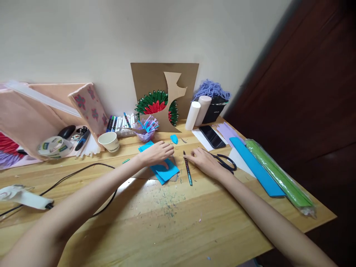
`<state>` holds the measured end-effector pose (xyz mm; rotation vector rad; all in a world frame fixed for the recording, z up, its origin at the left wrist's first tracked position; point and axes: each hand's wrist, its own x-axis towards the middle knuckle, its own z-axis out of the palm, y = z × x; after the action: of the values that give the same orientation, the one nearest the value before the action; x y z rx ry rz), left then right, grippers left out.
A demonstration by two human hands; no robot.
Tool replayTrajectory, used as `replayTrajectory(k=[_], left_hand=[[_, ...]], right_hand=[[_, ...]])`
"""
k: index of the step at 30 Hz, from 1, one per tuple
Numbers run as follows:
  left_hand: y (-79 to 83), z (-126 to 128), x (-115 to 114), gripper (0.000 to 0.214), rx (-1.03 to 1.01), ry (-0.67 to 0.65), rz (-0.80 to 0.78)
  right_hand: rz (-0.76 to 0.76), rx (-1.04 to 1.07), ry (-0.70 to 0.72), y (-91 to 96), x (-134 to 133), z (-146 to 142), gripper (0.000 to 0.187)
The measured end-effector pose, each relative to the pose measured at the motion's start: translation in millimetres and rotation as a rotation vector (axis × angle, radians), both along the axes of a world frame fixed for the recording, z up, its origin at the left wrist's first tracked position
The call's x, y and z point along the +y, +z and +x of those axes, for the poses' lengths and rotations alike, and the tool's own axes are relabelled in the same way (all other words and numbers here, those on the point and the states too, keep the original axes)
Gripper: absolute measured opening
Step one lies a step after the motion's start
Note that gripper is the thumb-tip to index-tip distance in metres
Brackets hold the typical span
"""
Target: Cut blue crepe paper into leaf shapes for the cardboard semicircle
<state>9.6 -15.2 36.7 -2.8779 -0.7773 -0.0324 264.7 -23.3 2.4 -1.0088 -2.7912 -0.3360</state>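
My left hand (159, 153) lies over a folded sheet of blue paper (167, 172), its fingers stretched out and the thumb apart from them on the paper. Part of a brown sheet shows under the paper's near edge. My right hand (204, 160) rests on the table, fingers loosely bent, the thumb tip at the upper part of a dark pen (188, 168) with a teal end. Whether the thumb touches the pen, I cannot tell. Black-handled scissors (228, 163) lie beside the right hand, which partly hides them. Beyond the hands is a small blue paper cutout (174, 139).
A paper cup (108, 142), markers (122, 123) and a purple bowl of paper strips (146, 129) stand at the back left. A phone (213, 137), a blue strip (257, 167) and a green wrapped pack (279, 172) lie right. A glue gun (26, 197) with a cord lies left.
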Motion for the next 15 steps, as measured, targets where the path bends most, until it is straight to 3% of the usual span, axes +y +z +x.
replayTrajectory(k=[2, 6, 9, 11, 13, 15], left_hand=[[-5.7, -3, -19, 0.039, -0.065, 0.156, 0.027], [-27.9, -6, -62, 0.03, -0.228, 0.422, -0.143], [-43.2, -7, -80, 0.041, -0.334, 0.448, -0.215], [-48.8, -8, -83, 0.048, -0.345, 0.438, -0.259], [-50.9, -10, -82, 0.051, -0.338, 0.42, -0.313], [-50.6, -13, -80, 0.053, -0.331, 0.395, -0.358]], right_hand=[[0.039, -0.047, 0.094, -2.5, 9, -7, 0.023], [0.044, -0.069, 0.243, -4.9, 23, -4, 0.024], [-0.028, 0.2, 0.135, -3.3, 16, -7, 0.019], [-0.205, 0.51, -0.03, -3.1, 4, -18, 0.013], [-0.534, 0.771, -0.14, -6.2, -9, -33, 0.013], [-0.819, 0.895, -0.195, -12.9, -18, -48, 0.013]])
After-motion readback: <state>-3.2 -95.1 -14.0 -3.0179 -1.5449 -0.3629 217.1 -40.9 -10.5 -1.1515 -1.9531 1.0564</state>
